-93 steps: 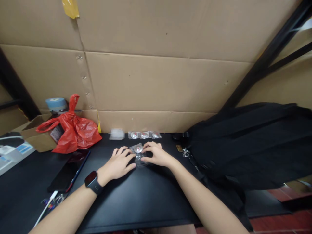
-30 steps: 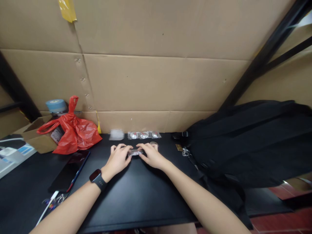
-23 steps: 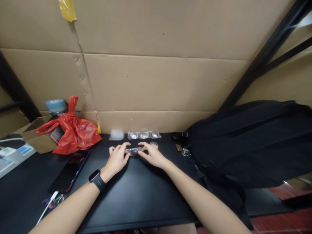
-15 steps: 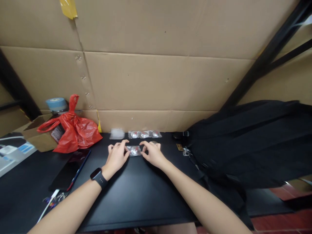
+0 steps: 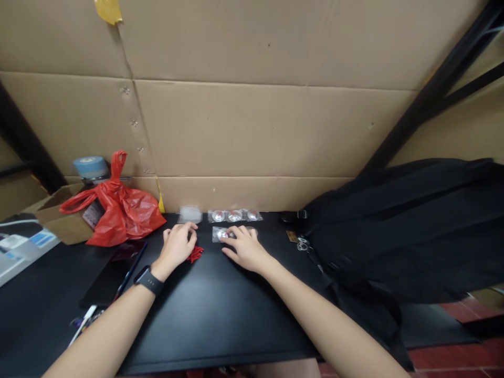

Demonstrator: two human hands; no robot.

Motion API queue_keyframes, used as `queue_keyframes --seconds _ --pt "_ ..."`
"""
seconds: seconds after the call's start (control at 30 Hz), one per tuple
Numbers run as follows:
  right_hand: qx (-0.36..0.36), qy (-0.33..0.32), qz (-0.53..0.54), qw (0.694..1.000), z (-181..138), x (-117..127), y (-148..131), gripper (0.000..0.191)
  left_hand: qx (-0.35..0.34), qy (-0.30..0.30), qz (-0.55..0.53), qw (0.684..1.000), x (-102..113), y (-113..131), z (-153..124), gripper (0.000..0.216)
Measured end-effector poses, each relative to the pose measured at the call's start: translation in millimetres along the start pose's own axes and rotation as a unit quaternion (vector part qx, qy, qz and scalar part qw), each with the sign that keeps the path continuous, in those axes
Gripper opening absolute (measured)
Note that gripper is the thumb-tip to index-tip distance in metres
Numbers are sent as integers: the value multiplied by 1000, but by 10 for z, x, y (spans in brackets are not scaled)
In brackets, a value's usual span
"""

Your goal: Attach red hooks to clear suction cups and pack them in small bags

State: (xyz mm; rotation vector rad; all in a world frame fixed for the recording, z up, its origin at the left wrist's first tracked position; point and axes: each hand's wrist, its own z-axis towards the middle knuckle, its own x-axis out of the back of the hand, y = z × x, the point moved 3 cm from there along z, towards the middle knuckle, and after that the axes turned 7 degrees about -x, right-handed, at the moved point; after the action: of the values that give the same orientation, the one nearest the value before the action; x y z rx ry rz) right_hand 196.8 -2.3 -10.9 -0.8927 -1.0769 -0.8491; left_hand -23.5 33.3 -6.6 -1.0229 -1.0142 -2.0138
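My left hand [image 5: 179,244] hovers low over the black tabletop with its fingers loosely curved and apart, holding nothing visible. Beside its thumb lies a small bunch of red cords [image 5: 196,254]. My right hand [image 5: 247,249] has its fingers spread, and the fingertips rest on a small clear packet [image 5: 217,234] with a round silvery, red-marked piece inside. Part of that packet is hidden under the fingers. Behind it, a row of three similar packets [image 5: 235,215] lies along the cardboard wall. A stack of clear plastic bags [image 5: 190,214] sits just beyond my left hand.
On the left are a red plastic bag [image 5: 126,210], a cardboard box [image 5: 65,226], a phone [image 5: 112,273] and a white power strip [image 5: 23,254]. A black backpack [image 5: 405,231] fills the right side, with key rings [image 5: 302,244] near it. The cardboard wall [image 5: 244,131] stands behind.
My left hand has let go of the packet and moved left, uncovering the red cords. The packet now lies slightly farther back, with my right hand over its right part.
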Motion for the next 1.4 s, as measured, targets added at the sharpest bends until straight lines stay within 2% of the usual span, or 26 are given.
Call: queue_keyframes --seconds 0.1,0.2,0.4,0.53,0.7,0.8,0.87,0.93,1.1,1.4 --pt "-27 14 -22 999 69 -40 83 37 1 16 19 1000 65 -90 25 19" --pt "-42 17 -29 999 165 -89 153 39 -18 3 19 1000 97 -168 52 20" --pt "-65 22 -52 996 284 -152 237 44 -143 -123 -60 980 109 -156 55 24" --pt "-53 17 -39 998 196 -55 334 43 -170 -161 -81 969 160 -65 31 27" --pt "-94 7 -5 996 48 90 658 46 -178 -158 -66 969 222 -14 19 23" --pt "-69 -13 59 996 37 99 818 37 -180 -160 -48 969 226 -24 23 18" --pt "-58 -2 89 994 51 97 881 38 -177 -159 -40 971 228 -34 27 16" --pt "-64 8 102 993 66 89 916 40 -174 -156 -34 972 235 -43 29 15" --pt "-82 3 126 989 81 59 934 26 -180 -160 -28 970 232 -61 24 11" --pt "-84 15 172 981 77 69 947 30 -203 -146 -35 968 236 -35 16 13"
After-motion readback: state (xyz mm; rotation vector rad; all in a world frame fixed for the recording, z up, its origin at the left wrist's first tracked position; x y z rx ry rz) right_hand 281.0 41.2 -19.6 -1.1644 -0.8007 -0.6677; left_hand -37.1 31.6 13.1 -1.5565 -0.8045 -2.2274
